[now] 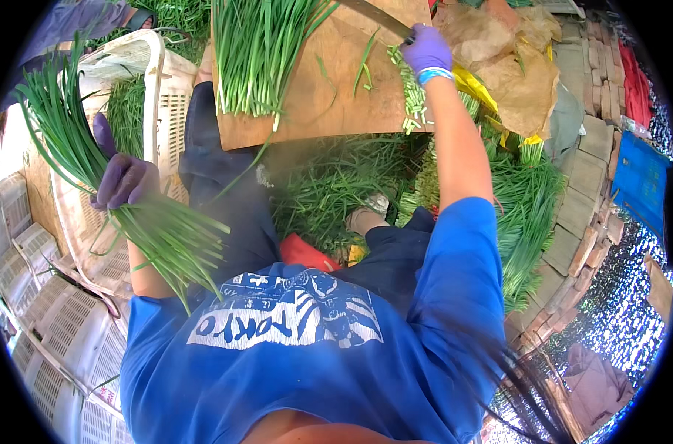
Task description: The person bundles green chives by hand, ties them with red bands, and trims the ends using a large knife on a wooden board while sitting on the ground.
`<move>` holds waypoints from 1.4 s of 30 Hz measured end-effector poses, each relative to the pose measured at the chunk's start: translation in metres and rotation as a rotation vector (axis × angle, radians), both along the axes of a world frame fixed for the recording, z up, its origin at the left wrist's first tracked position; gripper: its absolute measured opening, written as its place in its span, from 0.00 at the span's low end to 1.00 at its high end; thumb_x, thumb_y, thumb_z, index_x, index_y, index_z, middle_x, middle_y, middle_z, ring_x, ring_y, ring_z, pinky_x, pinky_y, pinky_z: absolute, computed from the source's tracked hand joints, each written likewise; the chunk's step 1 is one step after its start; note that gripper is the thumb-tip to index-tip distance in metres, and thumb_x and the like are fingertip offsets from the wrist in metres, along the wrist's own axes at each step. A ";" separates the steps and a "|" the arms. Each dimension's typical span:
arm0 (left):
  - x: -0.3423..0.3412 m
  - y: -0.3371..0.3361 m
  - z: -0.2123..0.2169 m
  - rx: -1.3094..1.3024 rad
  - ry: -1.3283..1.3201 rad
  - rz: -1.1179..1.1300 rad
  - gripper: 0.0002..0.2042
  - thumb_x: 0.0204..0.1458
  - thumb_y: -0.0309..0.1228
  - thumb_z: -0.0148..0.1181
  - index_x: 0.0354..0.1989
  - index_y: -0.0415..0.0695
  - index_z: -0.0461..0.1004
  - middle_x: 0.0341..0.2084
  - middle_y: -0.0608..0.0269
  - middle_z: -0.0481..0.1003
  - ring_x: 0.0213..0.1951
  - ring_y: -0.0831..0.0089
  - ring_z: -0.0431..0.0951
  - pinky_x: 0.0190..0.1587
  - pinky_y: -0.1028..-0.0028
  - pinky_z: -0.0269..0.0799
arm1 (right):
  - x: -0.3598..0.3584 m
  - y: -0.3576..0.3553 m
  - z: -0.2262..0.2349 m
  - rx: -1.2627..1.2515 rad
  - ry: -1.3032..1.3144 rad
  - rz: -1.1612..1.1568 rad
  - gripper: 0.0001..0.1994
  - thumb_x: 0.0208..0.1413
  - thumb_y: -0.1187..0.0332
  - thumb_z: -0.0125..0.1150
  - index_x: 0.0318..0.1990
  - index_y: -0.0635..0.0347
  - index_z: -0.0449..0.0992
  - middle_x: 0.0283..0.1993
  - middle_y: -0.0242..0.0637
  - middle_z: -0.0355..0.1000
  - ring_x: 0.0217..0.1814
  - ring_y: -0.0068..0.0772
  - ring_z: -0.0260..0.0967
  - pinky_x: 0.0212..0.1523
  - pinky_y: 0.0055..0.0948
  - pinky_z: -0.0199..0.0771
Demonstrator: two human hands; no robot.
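Observation:
My left hand point(129, 181), in a purple glove, is closed round a bunch of garlic chives point(166, 233) beside the white crate at the left. Their leaves fan out above and below the fist. Over the far right of the wooden board point(336, 96), my purple-gloved right hand point(427, 55) grips a knife point(377, 16). Its dark blade points to the upper left, partly beyond the picture's edge. More garlic chives point(258, 55) lie on the board's left side, pale ends toward me. Short cut stem pieces point(412, 92) are heaped along the right edge, under my right wrist.
A white slatted crate point(156, 96) holding greens stands left, with several more crates point(48, 333) behind my left arm. Loose leaves point(321, 189) cover the ground between my legs. Chive bundles point(525, 207) are piled right, beside a brick edge point(584, 166). Brown sacking point(499, 59) lies far right.

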State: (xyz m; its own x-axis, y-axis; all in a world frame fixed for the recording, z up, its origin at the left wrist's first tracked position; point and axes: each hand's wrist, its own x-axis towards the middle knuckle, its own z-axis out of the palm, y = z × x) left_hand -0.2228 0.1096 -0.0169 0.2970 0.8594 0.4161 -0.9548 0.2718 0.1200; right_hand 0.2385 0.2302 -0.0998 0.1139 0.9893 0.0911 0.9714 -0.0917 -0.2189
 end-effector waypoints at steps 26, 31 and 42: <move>0.039 0.008 -0.006 -0.019 0.101 -0.215 0.43 0.41 0.26 0.60 0.62 0.47 0.35 0.16 0.68 0.71 0.15 0.81 0.69 0.17 0.84 0.62 | 0.048 -0.009 -0.034 0.022 0.243 0.321 0.14 0.48 0.70 0.52 0.43 0.43 0.74 0.30 0.40 0.72 0.33 0.36 0.70 0.38 0.29 0.68; 0.051 0.015 -0.003 0.064 0.053 -0.283 0.44 0.43 0.27 0.60 0.62 0.48 0.32 0.18 0.68 0.72 0.16 0.81 0.71 0.19 0.83 0.65 | -0.018 -0.098 -0.016 -0.193 0.095 0.791 0.12 0.48 0.67 0.51 0.39 0.37 0.75 0.21 0.39 0.69 0.22 0.42 0.66 0.24 0.37 0.66; 0.039 -0.005 0.026 0.306 -0.052 -0.384 0.42 0.45 0.29 0.59 0.62 0.45 0.33 0.17 0.73 0.74 0.15 0.86 0.70 0.16 0.87 0.62 | -0.013 -0.149 0.042 0.055 0.251 0.655 0.19 0.40 0.76 0.54 0.41 0.41 0.75 0.16 0.37 0.60 0.19 0.40 0.60 0.20 0.35 0.60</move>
State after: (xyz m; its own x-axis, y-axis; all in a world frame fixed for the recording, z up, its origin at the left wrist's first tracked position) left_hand -0.1842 0.1043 0.0089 0.5403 0.5281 0.6551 -0.7994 0.5652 0.2037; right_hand 0.2257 0.0816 -0.0578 -0.4794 0.8564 0.1919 0.7424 0.5123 -0.4317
